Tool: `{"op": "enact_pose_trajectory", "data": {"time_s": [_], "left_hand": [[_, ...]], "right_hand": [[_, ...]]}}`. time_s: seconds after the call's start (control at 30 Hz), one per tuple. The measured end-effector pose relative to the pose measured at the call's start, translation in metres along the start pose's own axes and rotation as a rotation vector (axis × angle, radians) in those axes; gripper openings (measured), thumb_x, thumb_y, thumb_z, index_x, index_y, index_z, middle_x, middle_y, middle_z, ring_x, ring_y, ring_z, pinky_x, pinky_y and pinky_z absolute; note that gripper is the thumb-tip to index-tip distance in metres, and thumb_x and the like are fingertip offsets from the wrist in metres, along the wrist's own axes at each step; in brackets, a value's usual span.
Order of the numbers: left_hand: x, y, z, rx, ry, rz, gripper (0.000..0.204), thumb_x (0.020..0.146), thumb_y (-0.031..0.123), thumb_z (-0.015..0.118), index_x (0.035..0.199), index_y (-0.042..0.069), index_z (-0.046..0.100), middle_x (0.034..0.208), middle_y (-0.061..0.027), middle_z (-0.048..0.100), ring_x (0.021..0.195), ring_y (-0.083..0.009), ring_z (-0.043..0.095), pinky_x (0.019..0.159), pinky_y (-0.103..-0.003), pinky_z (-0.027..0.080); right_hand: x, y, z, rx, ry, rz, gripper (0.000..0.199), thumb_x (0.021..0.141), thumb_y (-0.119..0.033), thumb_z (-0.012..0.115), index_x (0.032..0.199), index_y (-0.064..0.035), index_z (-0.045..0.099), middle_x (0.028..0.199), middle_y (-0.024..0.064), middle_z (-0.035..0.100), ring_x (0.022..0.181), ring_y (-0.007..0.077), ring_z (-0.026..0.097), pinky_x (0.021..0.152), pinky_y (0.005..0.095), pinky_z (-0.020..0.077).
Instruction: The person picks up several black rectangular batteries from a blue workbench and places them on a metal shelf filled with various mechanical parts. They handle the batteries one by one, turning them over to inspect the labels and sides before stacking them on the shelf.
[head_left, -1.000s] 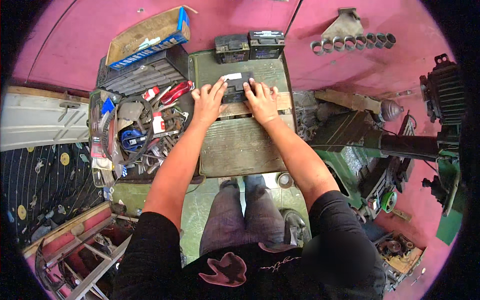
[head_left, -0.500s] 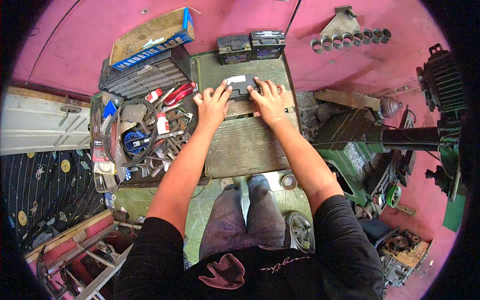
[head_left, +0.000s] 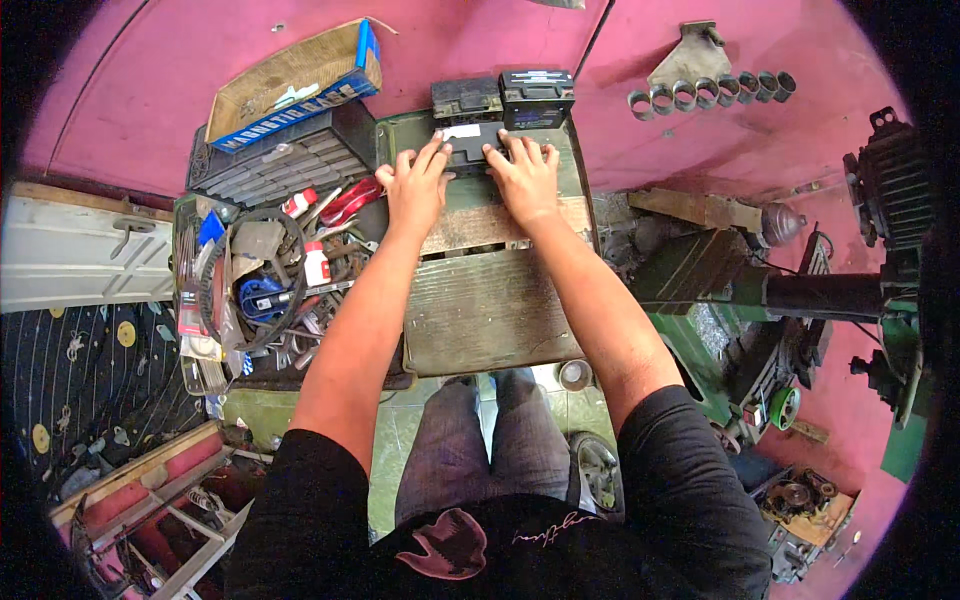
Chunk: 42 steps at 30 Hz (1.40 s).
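Note:
A flat dark grey box-like case (head_left: 473, 152) with a white label lies toward the far end of the worn green tabletop (head_left: 490, 318). At its left side my left hand (head_left: 416, 192) has curled fingers, with thumb and fingertips on the edge. My right hand (head_left: 526, 182) grips the opposite edge, its thumb on the near side and fingers bent over the top. Just behind the case stand two black batteries, a duller left one (head_left: 466, 97) and a right one (head_left: 537, 98) with a purple label.
Left of my arms, a cluttered tray holds tools, a black belt (head_left: 302, 300), a red-capped white bottle (head_left: 316, 264) and a red-handled tool (head_left: 350, 203). Behind it, a drawer cabinet (head_left: 290, 160) carries a blue open box (head_left: 300, 112). A green machine (head_left: 690, 330) stands right.
Both hands and the dark grey case have shifted away from me, toward the batteries. More of the bare wooden strip on the tabletop now shows in front of the case.

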<state>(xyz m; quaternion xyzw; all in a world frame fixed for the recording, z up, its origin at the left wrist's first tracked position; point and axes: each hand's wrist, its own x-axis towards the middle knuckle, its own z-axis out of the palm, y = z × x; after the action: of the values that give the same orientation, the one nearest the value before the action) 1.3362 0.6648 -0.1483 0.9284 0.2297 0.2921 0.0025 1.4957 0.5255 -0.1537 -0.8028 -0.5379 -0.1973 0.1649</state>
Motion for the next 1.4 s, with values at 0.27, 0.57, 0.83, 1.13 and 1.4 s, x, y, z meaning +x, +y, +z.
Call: {"op": "enact_pose_trajectory", "data": {"time_s": [0.27,0.57,0.83,1.13,1.4], "left_hand": [[0.008,-0.004,0.003,0.016,-0.004,0.005,0.058,0.077,0.025,0.084,0.132,0.024,0.068,0.149,0.0110,0.057,0.112,-0.0221,0.055,0.094,-0.046,0.036],[0.012,-0.002,0.006,0.020,-0.015,-0.028,0.058,0.078,0.027,0.084,0.133,0.025,0.068,0.150,0.0108,0.057,0.112,-0.0218,0.055,0.094,-0.046,0.035],[0.011,0.004,0.006,0.003,-0.019,-0.078,0.054,0.078,0.027,0.083,0.130,0.026,0.069,0.152,0.0116,0.055,0.113,-0.0239,0.056,0.093,-0.051,0.036],[-0.014,0.058,-0.068,0.015,-0.253,-0.232,0.085,0.082,0.030,0.081,0.157,0.022,0.043,0.162,-0.0110,0.041,0.131,-0.0368,0.047,0.100,-0.057,0.035],[-0.282,0.097,-0.220,-0.367,-0.321,-0.192,0.035,0.085,0.030,0.077,0.113,0.010,0.070,0.104,-0.0142,0.072,0.111,-0.0353,0.059,0.098,-0.053,0.040]], "right_hand": [[0.006,0.009,0.009,0.028,0.029,-0.031,0.036,0.094,-0.018,0.056,0.127,-0.0298,0.067,0.142,0.0038,0.060,0.125,0.0250,0.057,0.102,0.0575,0.0392],[0.011,0.009,0.014,-0.028,0.103,-0.011,0.041,0.083,-0.029,0.078,0.123,-0.0303,0.069,0.139,-0.0018,0.063,0.120,0.0214,0.058,0.100,0.0508,0.0400],[0.014,0.000,0.001,0.052,0.020,0.060,0.032,0.095,-0.022,0.060,0.125,-0.0285,0.070,0.144,0.0025,0.062,0.120,0.0247,0.059,0.101,0.0533,0.0396],[-0.011,-0.019,-0.059,0.192,-0.106,0.114,0.045,0.091,-0.014,0.066,0.135,-0.0208,0.064,0.146,0.0047,0.061,0.126,0.0313,0.056,0.109,0.0595,0.0349],[-0.314,-0.100,-0.190,0.428,-0.327,0.246,0.036,0.083,-0.013,0.076,0.119,-0.0160,0.069,0.114,0.0050,0.072,0.106,0.0298,0.062,0.097,0.0491,0.0425]]}}
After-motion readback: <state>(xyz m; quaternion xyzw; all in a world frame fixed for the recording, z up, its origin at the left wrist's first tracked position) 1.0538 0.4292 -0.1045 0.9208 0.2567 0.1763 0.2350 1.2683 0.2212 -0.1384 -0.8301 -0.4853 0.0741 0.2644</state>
